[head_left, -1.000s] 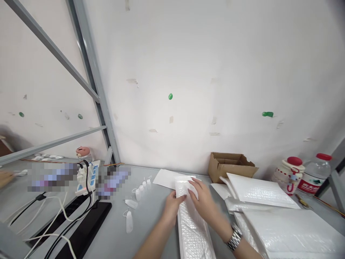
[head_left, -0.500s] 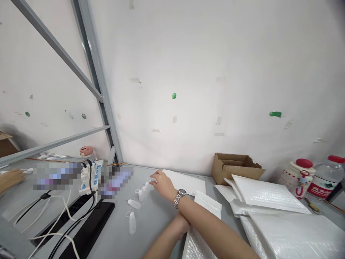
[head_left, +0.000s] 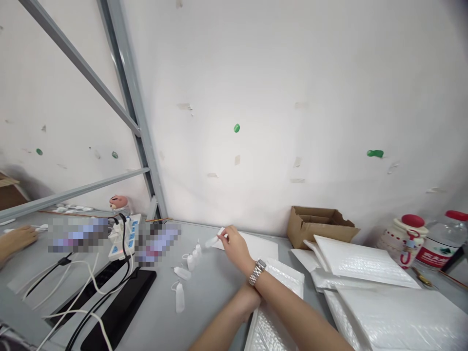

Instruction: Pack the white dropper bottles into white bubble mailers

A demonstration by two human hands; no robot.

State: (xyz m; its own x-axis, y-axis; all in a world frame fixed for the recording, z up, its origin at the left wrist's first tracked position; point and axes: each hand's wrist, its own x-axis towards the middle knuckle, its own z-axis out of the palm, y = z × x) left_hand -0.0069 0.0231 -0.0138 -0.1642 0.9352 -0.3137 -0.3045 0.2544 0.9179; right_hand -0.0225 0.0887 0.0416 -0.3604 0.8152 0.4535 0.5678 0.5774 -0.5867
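Observation:
My right hand (head_left: 233,246), with a metal-banded watch on its wrist, pinches the end of a small translucent squeeze bottle (head_left: 211,242). The bottle tilts over the edge of a white sheet (head_left: 259,247). Left of it, several like bottles with looped caps form a slanting row; the nearest bottle (head_left: 179,298) lies flat, and another bottle (head_left: 182,273) lies behind it. My left hand (head_left: 249,301) is crossed beneath the right forearm, beside a white bubble mailer (head_left: 270,327). Its fingers are hidden, so whether it holds the mailer does not show.
More bubble mailers (head_left: 369,263) are piled at right, before an open cardboard box (head_left: 318,226). A red-lidded jar (head_left: 404,241) and a large bottle (head_left: 442,241) stand beyond. At left are a power strip (head_left: 126,239), cables, a black slab (head_left: 120,309) and another person's hand (head_left: 20,240).
My right hand has moved right, away from the row, and a squeeze bottle now shows in its fingers. The left hand stays under the right forearm, shifted slightly right.

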